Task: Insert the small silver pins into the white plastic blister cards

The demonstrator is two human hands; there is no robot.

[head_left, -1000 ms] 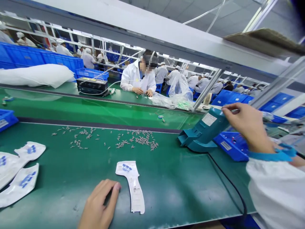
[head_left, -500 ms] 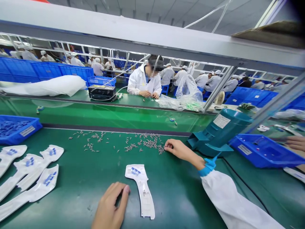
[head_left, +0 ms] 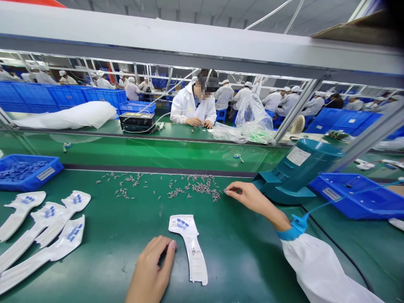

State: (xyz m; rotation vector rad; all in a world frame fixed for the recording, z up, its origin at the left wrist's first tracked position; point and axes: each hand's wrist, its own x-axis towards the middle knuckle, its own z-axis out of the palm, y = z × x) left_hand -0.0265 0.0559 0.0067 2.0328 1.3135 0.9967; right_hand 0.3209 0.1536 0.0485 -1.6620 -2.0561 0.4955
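My left hand (head_left: 152,266) rests on the bench, fingers loosely curled with a gap at the thumb, and I see nothing held in it. Just to its right lies a white plastic handle-shaped shell half (head_left: 196,256), with blue pieces at its wide end and small metal bits lower down. My right hand (head_left: 249,199) pinches a tiny silver metal part (head_left: 225,191) between thumb and fingertips; its exact kind is too small to make out. Beside those fingertips spreads a heap of small metal parts (head_left: 202,188). A blue wrist strap (head_left: 293,227) circles the right cuff.
Several white shell halves (head_left: 59,248) lie at left, near a blue bin (head_left: 30,179) of small blue pieces. At right stand a teal machine (head_left: 307,168) and another blue bin (head_left: 356,198). A green conveyor belt (head_left: 151,153) runs behind; a co-worker (head_left: 194,105) sits across.
My right hand has drawn slightly right, away from the heap, with its fingertips pinched on a tiny metal part. The left hand stays beside the shell half. The view has shifted a little.
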